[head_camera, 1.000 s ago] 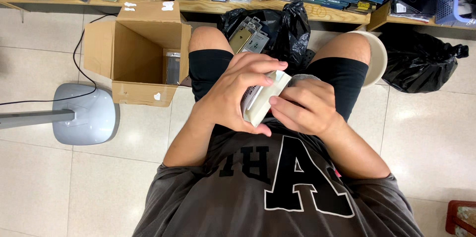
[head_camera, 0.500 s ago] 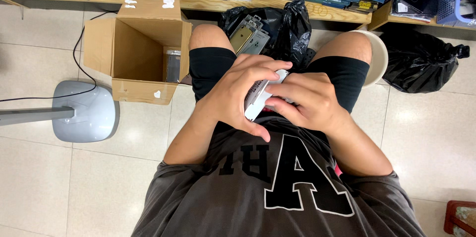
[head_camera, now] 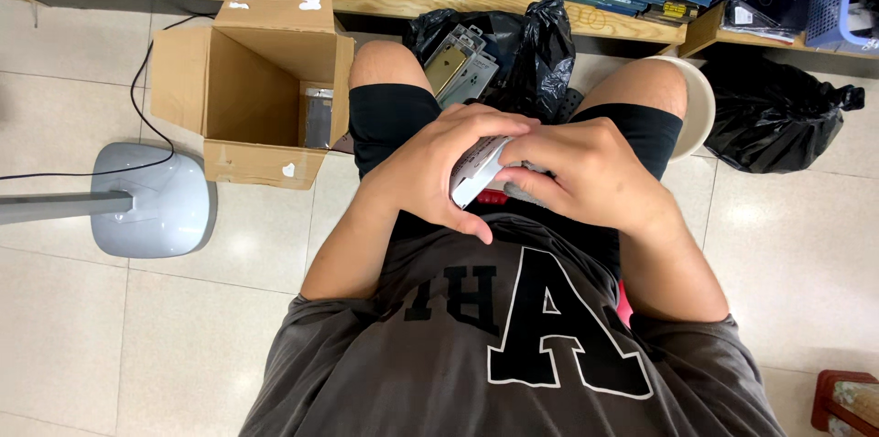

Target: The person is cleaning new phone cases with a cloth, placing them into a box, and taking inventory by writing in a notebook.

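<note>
Small flat white plastic packet (head_camera: 476,172) held over the lap, right of the open brown cardboard box (head_camera: 252,94). Left hand (head_camera: 439,167) wraps its upper edge; right hand (head_camera: 586,172) pinches its right end. Probably light, fairly stiff, slick; best gripped by the edges.

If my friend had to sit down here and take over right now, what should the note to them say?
Left hand: wrapped around a small white packet, held over the lap.
Right hand: fingers on the same packet from the other side; both hands grip it.
Nearby: an open cardboard box on the floor to the left, with one flat packet standing inside. A black bag of similar packets sits between the knees, in front of the wooden shelf.
Done: one packet already in the box.
Left: the packet in hand is not yet set down; more wait in the bag.
</note>
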